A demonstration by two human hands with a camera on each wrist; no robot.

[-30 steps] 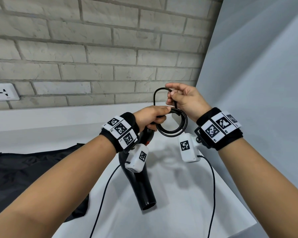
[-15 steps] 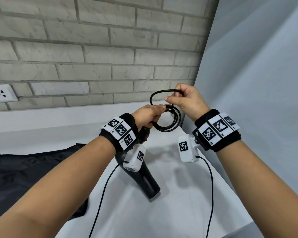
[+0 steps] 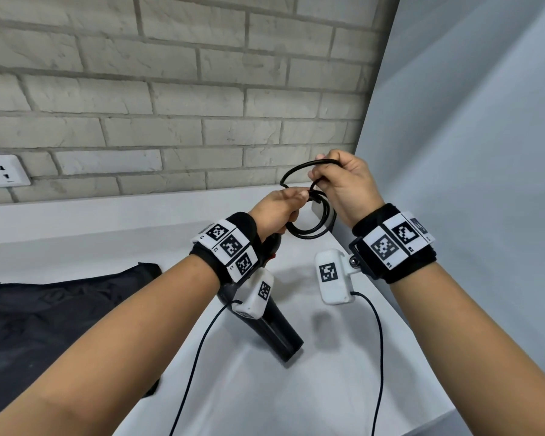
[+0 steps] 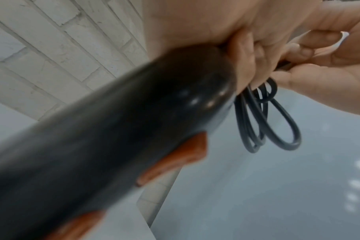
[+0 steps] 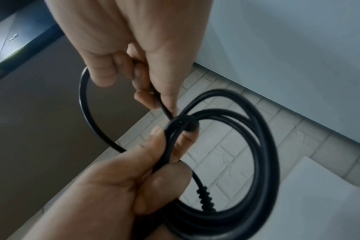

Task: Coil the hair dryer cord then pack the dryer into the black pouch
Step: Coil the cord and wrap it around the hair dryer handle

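Head view: above the white counter point(image 3: 312, 388), the left hand point(image 3: 277, 209) grips the dryer point(image 3: 274, 325) and coiled cord point(image 3: 312, 228); the right hand point(image 3: 343, 184) pinches a loose loop. The pouch point(image 3: 44, 316) lies left.

Left wrist: fingers point(image 4: 245, 65) curl around the handle.

Right wrist: fingers point(image 5: 160, 84) pinch cord.

Items counted: one hair dryer point(image 3: 266, 322); one cord point(image 3: 309, 228), wound in several loops, exact number not discernible; one black pouch point(image 3: 44, 319) at 9 o'clock; one wall socket point(image 3: 0, 171) at 10 o'clock; two hands, each wearing one wristband.
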